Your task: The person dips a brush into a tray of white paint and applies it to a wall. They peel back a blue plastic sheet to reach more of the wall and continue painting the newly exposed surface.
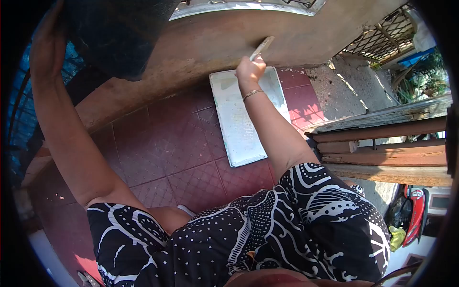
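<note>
My right hand (251, 71) is closed round the handle of a pale flat tool (262, 48), whose far end is at or near the tan wall (205, 43). Below that hand a white rectangular board (239, 119) lies on the red tiled floor beside the wall. At the upper left, my left hand (48, 52) is raised beside a large dark object (114, 33). Its fingertips are lost in shadow at the frame's edge, so I cannot make out whether they grip it.
Red tiles (158, 143) run along the wall's foot. Wooden beams (382, 153) stand at the right, with a metal lattice (382, 38) behind them. A red and black object (416, 215) and a yellow-green cloth (396, 238) are at the lower right.
</note>
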Motion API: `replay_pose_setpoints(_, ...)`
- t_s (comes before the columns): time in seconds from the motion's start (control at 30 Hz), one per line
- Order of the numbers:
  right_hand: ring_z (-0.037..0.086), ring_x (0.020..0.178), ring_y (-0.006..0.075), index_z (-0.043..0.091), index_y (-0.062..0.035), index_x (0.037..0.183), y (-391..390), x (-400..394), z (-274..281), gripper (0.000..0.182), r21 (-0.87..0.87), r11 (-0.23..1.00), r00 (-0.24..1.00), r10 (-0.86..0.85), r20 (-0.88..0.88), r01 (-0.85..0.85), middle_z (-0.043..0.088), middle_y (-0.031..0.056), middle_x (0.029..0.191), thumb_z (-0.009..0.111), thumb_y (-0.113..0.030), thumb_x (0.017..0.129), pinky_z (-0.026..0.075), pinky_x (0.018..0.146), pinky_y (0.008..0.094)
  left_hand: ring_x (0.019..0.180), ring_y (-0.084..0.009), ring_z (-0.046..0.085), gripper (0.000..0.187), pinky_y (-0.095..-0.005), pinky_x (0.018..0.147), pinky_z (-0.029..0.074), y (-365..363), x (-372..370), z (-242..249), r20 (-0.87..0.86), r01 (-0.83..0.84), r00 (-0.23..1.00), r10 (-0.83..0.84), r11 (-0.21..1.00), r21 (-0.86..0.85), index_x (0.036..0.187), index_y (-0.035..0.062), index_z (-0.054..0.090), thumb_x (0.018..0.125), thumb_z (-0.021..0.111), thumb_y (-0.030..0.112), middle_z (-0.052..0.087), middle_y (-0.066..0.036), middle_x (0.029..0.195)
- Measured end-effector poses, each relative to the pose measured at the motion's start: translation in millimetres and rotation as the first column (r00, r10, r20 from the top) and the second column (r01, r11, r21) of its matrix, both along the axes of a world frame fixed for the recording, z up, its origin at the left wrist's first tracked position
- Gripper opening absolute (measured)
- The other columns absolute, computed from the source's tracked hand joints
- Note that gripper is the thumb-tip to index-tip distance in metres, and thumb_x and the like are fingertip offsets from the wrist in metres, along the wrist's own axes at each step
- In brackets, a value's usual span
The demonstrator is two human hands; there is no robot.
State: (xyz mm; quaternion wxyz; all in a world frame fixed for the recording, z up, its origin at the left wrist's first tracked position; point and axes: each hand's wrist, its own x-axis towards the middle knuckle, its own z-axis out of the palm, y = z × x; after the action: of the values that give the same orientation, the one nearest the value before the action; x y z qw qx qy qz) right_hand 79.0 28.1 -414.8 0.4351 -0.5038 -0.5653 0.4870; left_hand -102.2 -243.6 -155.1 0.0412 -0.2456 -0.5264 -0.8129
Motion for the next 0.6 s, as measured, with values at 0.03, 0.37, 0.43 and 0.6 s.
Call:
replay_pose_setpoints(0.03, 0.058, 0.049, 0.0328, 0.05, 0.0094, 0.085, -19.9, -18.7, -26.5, 0.018, 0.369, 0.926, 0.992, 0.034, 0.125, -0.079, 0.059, 0.022, 0.065, 0.053, -0.006, 0.077, 0.047, 0.05, 0.0413, 0.122, -0.0227, 0.046, 0.037, -0.0333, 0.106, 0.031, 0.3, -2.5, -0.8, -0.002, 0.028, 1.0, -0.028, 0.999, 0.022, 0.129, -0.0052, 0.048, 0.098, 0.041, 0.014, 0.049, -0.015, 0.132)
replay_pose_setpoints(0.37, 0.064, 0.081, 0.0342, 0.06, 0.0043, 0.109, -172.2, -60.4, 15.8, 0.031, 0.261, 0.324, 0.399, 0.859, 0.322, -0.909, 0.064, 0.0244, 0.085, 0.058, -0.007, 0.08, 0.048, 0.072, 0.0353, 0.12, -0.0423, 0.046, 0.046, -0.0441, 0.098, 0.04, -26.9, -32.0, -12.4, -0.859, -0.457, 0.508, -0.065, 0.825, -0.333, 0.12, -0.01, 0.053, 0.077, 0.06, 0.005, 0.051, -0.031, 0.124)
replay_pose_setpoints(0.43, 0.062, 0.072, 0.0144, 0.061, 0.002, 0.114, -122.9, -57.8, 30.0, 0.034, 0.145, 0.328, 0.355, 0.9, 0.254, -0.934, 0.068, 0.0122, 0.081, 0.062, -0.008, 0.081, 0.048, 0.067, 0.0293, 0.113, -0.0421, 0.051, 0.04, -0.0433, 0.098, 0.041, -22.1, -23.8, -12.8, -0.813, -0.359, 0.581, -0.037, 0.885, -0.296, 0.117, -0.0097, 0.055, 0.08, 0.059, 0.005, 0.055, -0.032, 0.117)
replay_pose_setpoints(0.6, 0.053, 0.063, 0.0065, 0.06, 0.0034, 0.115, -9.1, 39.5, 54.4, 0.037, 0.073, 0.621, 0.625, 0.779, 0.047, -0.78, 0.062, 0.0032, 0.074, 0.064, -0.007, 0.08, 0.043, 0.055, 0.022, 0.09, -0.0165, 0.061, 0.022, -0.0288, 0.083, 0.046, -8.8, 22.9, -7.3, -0.367, 0.396, 0.844, -0.39, 0.916, -0.064, 0.103, -0.0024, 0.061, 0.094, 0.051, 0.015, 0.065, -0.009, 0.1)
